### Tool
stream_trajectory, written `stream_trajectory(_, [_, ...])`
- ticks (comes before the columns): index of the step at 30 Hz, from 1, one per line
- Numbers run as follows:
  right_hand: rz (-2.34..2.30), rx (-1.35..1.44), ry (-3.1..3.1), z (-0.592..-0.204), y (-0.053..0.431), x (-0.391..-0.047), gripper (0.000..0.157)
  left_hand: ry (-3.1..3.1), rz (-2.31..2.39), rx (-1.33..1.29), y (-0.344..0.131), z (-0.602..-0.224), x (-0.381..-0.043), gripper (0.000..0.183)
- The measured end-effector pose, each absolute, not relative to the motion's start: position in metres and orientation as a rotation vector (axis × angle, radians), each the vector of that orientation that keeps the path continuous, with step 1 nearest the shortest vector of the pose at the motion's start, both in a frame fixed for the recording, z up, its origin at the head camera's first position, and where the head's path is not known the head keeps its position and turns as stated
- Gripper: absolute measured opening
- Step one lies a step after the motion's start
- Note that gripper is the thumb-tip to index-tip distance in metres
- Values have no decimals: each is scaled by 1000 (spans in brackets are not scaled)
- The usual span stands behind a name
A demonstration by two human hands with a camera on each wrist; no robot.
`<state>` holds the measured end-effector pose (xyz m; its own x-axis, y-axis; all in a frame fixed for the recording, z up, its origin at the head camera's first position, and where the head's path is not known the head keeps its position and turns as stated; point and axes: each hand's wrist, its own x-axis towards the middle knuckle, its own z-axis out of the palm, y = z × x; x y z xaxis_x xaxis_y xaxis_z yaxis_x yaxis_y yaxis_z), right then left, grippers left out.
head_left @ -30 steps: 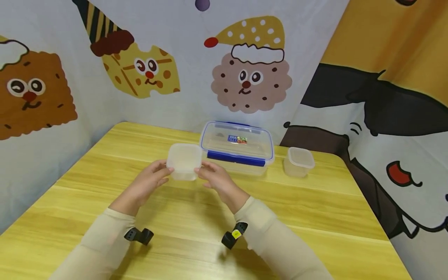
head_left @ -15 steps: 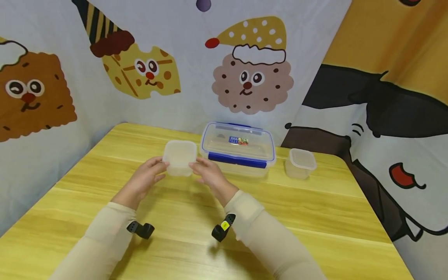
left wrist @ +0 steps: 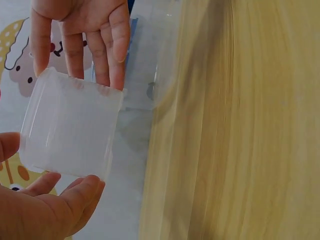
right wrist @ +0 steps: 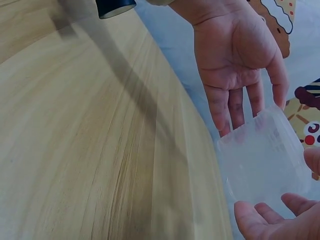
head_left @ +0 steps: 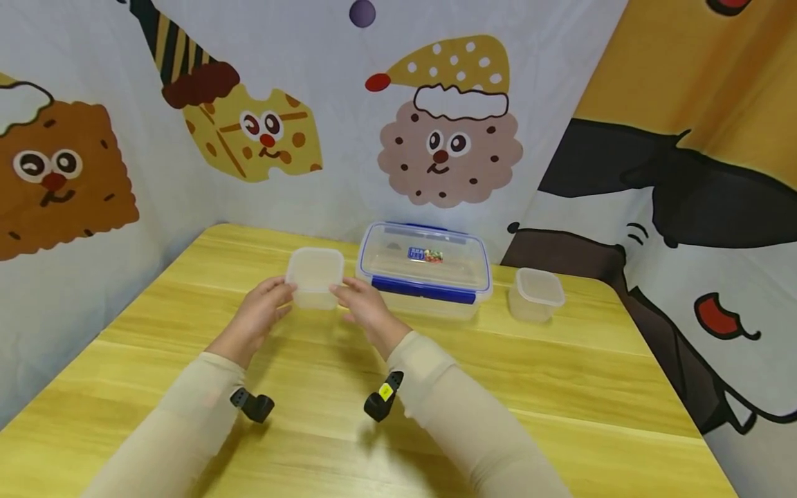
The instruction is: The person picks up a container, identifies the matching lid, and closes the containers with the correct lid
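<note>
A small translucent plastic food container, with a whitish lid, is held between both hands left of the big box. It appears raised off the table in both wrist views. My left hand grips its left side, thumb at the lid's edge and fingertips lower on the wall, as the left wrist view shows near its bottom. On the opposite side my right hand grips it likewise; the palm of the right hand faces the container in the right wrist view.
A large clear lidded box with blue clips stands at the table's back. To its right is another small lidded container. The wooden table meets a hanging cartoon-print cloth behind.
Both hands have carried the small container a little left and slightly away from the body. The right forearm has swung left with it. The large box and other container stay put.
</note>
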<state>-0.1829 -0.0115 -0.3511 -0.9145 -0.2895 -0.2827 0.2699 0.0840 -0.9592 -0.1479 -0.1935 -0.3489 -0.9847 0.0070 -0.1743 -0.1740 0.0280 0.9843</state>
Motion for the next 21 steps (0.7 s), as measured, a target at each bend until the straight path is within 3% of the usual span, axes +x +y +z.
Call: stream_trajectory(21, [-1916, 67, 1979, -365, -35, -200, 50, 2154, 2095, -212, -210, -363, -169, 55])
